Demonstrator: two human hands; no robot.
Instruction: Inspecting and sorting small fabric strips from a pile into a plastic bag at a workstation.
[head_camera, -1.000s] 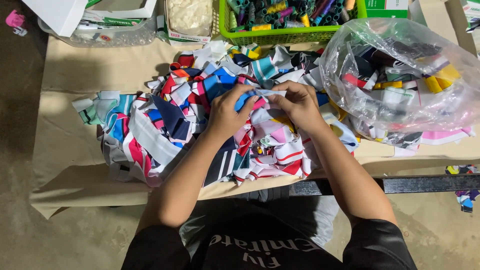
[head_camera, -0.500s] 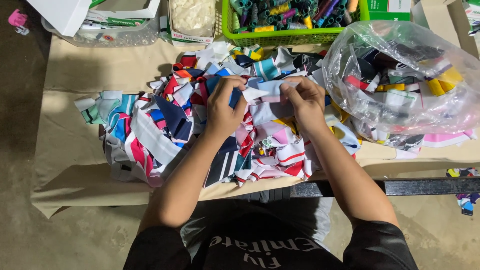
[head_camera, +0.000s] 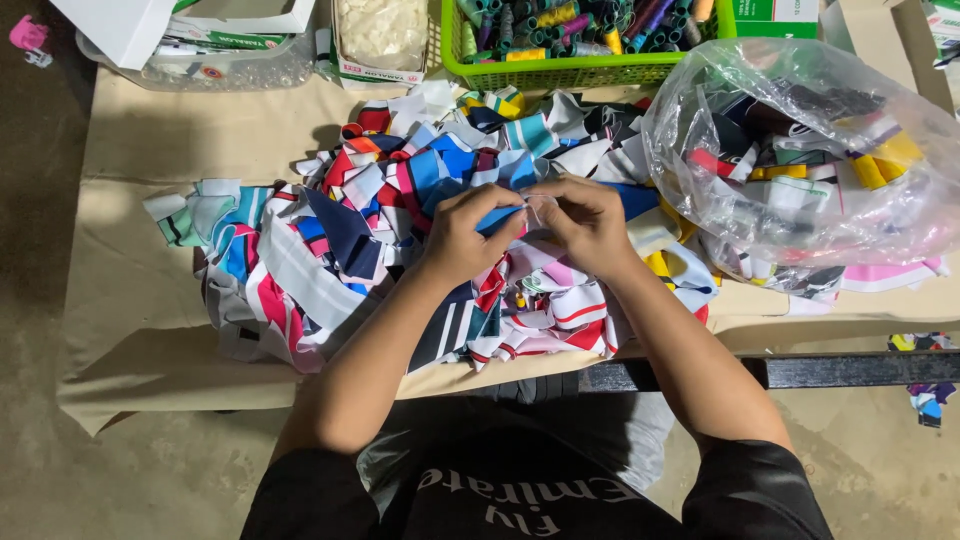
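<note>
both hands pinch one small blue fabric scrap (head_camera: 500, 217) above the scrap pile (head_camera: 330, 260) – left hand (head_camera: 462, 236) and right hand (head_camera: 588, 222) fingers closed on its edges. looks light, limp, best held at the hem. since a second ago the hands sit closer together, scrap drawn tighter.

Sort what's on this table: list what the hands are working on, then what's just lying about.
In hand:
left hand
right hand
small fabric piece pinched between them
heap of fabric scraps

Lying about:
clear bag of scraps
green basket of thread spools
white box
</note>
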